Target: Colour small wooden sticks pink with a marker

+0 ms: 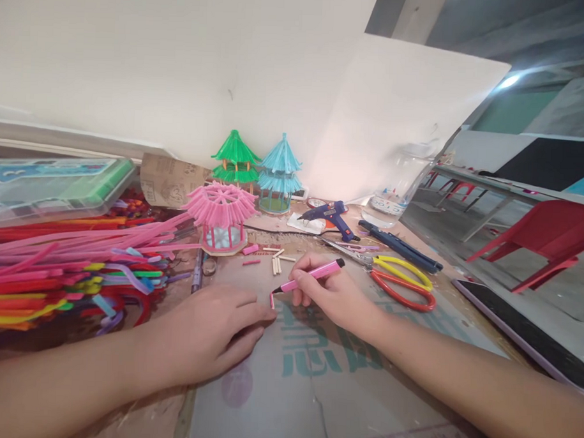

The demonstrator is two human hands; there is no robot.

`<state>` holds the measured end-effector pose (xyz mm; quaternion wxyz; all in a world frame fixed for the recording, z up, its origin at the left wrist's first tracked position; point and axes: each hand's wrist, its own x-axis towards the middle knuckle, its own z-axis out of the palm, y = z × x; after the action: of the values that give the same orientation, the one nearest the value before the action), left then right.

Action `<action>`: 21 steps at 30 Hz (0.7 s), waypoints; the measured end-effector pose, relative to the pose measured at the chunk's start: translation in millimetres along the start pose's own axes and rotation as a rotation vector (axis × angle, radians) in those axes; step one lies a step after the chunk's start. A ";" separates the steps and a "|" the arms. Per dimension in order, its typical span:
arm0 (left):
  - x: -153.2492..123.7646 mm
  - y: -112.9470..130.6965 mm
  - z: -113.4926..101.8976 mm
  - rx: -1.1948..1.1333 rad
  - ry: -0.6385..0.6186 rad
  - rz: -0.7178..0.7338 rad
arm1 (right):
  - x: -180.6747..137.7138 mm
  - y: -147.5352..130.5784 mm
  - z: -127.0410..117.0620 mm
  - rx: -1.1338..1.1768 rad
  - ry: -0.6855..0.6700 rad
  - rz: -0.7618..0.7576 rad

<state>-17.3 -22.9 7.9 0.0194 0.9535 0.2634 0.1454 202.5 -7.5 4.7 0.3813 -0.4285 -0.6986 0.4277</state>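
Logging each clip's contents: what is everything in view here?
pavilion models: three; pink, green, blue; back of the table
fuzzy craft wires: a heap; mixed colours; left
plastic box: one; clear and green; far left
glue gun: one; blue; behind the hands
scissors: apparently two pairs; yellow and red handles; right
short sticks: a few; plain wood; centre
bottle: one; clear; right rear
chair: one; red; far right
cardboard: one sheet; grey-brown; under the hands
small stick: one; pink; at the marker tip
marker: one; pink; in the right hand
left hand: flat, fingertips at the small stick
right hand: gripping the marker
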 end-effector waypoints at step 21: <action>-1.9 -0.3 1.1 -0.009 -0.047 -0.021 | 0.4 0.7 0.9 0.028 0.028 0.067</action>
<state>-18.7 -23.6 6.3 0.0312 0.9537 0.2722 0.1239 201.7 -7.1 3.7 0.3828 -0.4522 -0.6723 0.4439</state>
